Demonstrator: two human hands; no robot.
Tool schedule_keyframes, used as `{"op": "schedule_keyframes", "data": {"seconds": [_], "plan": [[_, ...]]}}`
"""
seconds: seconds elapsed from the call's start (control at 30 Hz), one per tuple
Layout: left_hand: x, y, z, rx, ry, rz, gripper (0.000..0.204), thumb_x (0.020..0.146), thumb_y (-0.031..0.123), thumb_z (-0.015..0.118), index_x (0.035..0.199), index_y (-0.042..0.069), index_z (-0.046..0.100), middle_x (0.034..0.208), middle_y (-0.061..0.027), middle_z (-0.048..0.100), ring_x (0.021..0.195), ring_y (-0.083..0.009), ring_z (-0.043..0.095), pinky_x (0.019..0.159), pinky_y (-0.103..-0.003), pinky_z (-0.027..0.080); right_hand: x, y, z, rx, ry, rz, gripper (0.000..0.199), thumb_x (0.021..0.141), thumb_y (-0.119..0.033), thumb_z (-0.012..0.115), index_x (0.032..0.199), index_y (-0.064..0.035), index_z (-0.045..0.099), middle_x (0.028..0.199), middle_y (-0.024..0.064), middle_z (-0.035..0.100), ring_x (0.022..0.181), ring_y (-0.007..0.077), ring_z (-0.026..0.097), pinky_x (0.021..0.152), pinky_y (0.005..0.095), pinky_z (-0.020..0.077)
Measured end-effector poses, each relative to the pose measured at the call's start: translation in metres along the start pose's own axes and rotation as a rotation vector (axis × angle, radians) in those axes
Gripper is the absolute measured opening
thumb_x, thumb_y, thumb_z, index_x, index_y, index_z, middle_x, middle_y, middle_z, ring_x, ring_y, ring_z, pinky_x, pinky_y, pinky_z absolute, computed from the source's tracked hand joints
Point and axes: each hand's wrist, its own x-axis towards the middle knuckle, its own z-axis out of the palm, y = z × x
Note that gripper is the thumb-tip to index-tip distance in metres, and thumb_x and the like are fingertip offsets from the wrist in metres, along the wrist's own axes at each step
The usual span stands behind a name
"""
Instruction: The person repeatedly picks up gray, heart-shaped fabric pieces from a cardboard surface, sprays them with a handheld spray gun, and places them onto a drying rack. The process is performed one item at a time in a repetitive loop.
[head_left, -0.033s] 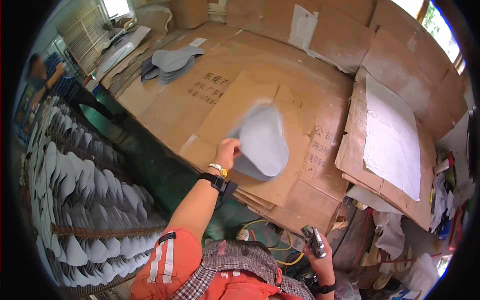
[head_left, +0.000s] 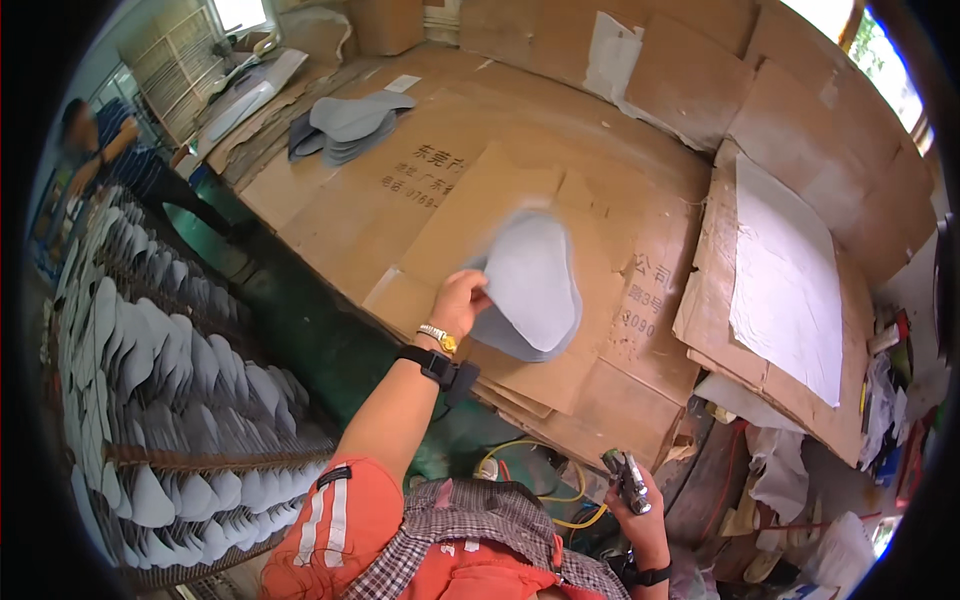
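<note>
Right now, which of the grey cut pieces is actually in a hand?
The blurred grey piece over the cardboard, pinched by the left hand. The small pile lies far off on the cardboard, and the rows at the left sit untouched.

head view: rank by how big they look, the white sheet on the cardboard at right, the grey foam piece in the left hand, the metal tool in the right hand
1. White sheet on the cardboard: largest.
2. Grey foam piece, pinched in the left hand; motion blur makes its edges unsure.
3. Metal tool in the right hand: smallest, though nearer the camera.

Grey foam piece (head_left: 528,285) on brown cardboard (head_left: 480,200) — orange sleeve (head_left: 345,520), plaid shirt (head_left: 470,525), yellow hose (head_left: 520,460).
</note>
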Motion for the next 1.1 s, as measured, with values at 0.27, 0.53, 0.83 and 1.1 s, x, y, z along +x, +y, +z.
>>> {"op": "schedule_keyframes", "data": {"seconds": [0.27, 0.53, 0.83, 1.1], "plan": [[-0.140, 0.128, 0.011, -0.411, -0.031, 0.160, 0.007, 0.076, 0.005, 0.061, 0.081, 0.010, 0.058, 0.078, 0.0009, 0.057, 0.071, -0.0132, 0.053, 0.067, -0.029, 0.045, 0.025, -0.004, 0.043, -0.049, -0.226, -0.065, 0.049, 0.072, 0.001, 0.066, 0.119, -0.0019, 0.053, 0.084, 0.0014, 0.059, 0.075, 0.0092, 0.056, 0.069, 0.0235, 0.0463], [-0.325, 0.321, -0.075, -0.225, 0.130, 0.855, 0.008, 0.077, 0.008, 0.058, 0.085, 0.010, 0.058, 0.084, -0.0024, 0.061, 0.080, -0.0197, 0.060, 0.076, -0.039, 0.051, 0.015, -0.085, 0.136, -0.104, -0.653, 0.047, 0.052, 0.085, 0.002, 0.060, 0.134, -0.0005, 0.044, 0.126, 0.0084, 0.054, 0.108, 0.0175, 0.052, 0.089, 0.0288, 0.0432], [-0.565, 0.368, -0.206, -0.109, 0.578, 1.454, 0.011, 0.081, 0.009, 0.059, 0.091, 0.007, 0.057, 0.097, -0.0050, 0.058, 0.092, -0.0207, 0.054, 0.081, -0.037, 0.047, 0.007, -0.094, 0.224, -0.149, -0.849, -0.299, 0.047, 0.081, -0.004, 0.067, 0.125, -0.0010, 0.051, 0.110, 0.0079, 0.062, 0.099, 0.0178, 0.058, 0.085, 0.0305, 0.0460], [-0.601, 0.289, -0.263, -0.261, 0.976, 1.505, 0.010, 0.084, 0.005, 0.057, 0.092, 0.004, 0.050, 0.092, -0.0088, 0.057, 0.085, -0.0284, 0.061, 0.073, -0.040, 0.055, -0.037, -0.133, 0.254, -0.249, -0.996, -0.256, 0.050, 0.081, -0.002, 0.064, 0.128, -0.0020, 0.048, 0.120, 0.0109, 0.056, 0.114, 0.0209, 0.051, 0.097, 0.0324, 0.0389]]}}
